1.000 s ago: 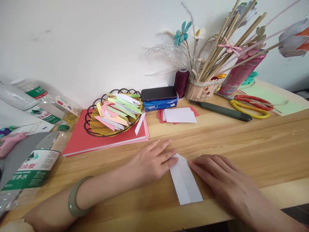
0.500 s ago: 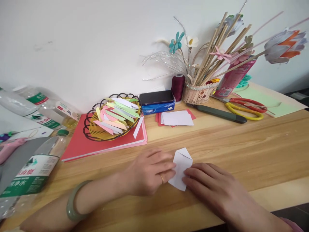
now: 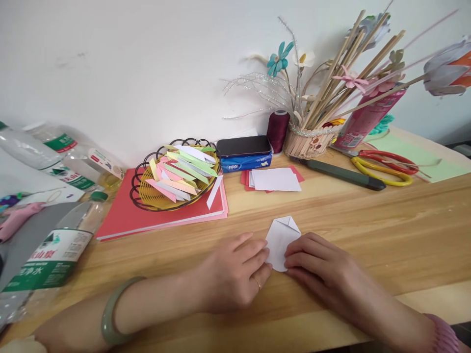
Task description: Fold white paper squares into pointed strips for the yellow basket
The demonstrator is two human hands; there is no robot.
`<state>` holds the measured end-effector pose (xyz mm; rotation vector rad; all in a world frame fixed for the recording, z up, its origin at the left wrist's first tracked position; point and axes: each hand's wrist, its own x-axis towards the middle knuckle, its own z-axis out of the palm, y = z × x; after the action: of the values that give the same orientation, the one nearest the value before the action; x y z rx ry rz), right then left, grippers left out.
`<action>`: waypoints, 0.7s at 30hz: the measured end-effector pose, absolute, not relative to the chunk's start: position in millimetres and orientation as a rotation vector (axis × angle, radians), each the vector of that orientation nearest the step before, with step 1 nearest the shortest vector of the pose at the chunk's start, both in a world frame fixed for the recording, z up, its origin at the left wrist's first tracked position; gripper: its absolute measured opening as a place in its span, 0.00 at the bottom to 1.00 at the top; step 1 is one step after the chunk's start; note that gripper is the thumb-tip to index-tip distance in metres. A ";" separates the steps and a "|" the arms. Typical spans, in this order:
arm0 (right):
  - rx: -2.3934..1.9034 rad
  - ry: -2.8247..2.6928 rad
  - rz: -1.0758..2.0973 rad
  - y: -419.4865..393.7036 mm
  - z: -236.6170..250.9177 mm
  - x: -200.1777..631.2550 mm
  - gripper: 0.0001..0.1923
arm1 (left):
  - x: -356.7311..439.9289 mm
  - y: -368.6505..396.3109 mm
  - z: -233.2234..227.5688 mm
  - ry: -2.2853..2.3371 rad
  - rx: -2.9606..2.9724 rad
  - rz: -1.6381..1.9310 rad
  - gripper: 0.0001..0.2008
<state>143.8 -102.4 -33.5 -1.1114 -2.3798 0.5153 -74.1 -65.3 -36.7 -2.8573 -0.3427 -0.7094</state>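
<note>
A small white folded paper (image 3: pixel 280 238) with a pointed top lies on the wooden table (image 3: pixel 386 235) in front of me. My left hand (image 3: pixel 235 274), with a ring and a green bangle on the wrist, presses its fingertips on the paper's left lower edge. My right hand (image 3: pixel 320 267) presses on the paper's right lower edge. Both hands lie flat with fingers close together, and the paper's lower end is partly hidden under them.
A wire basket (image 3: pixel 172 174) of folded coloured strips sits on red card sheets (image 3: pixel 125 215). Behind are a phone on a tissue pack (image 3: pixel 243 152), white and red paper squares (image 3: pixel 275 179), a thread spool (image 3: pixel 277 131), a stick vase (image 3: pixel 312 137), a utility knife (image 3: pixel 342 174), scissors (image 3: pixel 382 164) and plastic bottles (image 3: pixel 51 255) at left.
The long white strip has been folded up into a shorter piece with a pointed top. Both hands have drawn closer together and now press on its lower end.
</note>
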 end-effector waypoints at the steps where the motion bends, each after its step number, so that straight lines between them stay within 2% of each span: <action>1: -1.141 -2.361 0.548 -102.0 -33.8 143.1 0.07 | -73.2 -66.5 -37.7 -0.356 -2.866 -0.706 0.08; 10: -1.465 -2.235 0.655 -96.9 -34.7 133.7 0.08 | -69.6 -73.2 -47.4 -0.537 -3.085 -0.604 0.10; 21: -1.505 -2.293 0.560 -91.5 -28.0 130.0 0.09 | -71.3 -74.4 -49.5 -0.553 -3.115 -0.613 0.11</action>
<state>130.0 -91.5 -28.0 -1.5048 -2.2929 0.5599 -71.3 -74.4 -49.5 -3.1153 -0.5528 -0.6135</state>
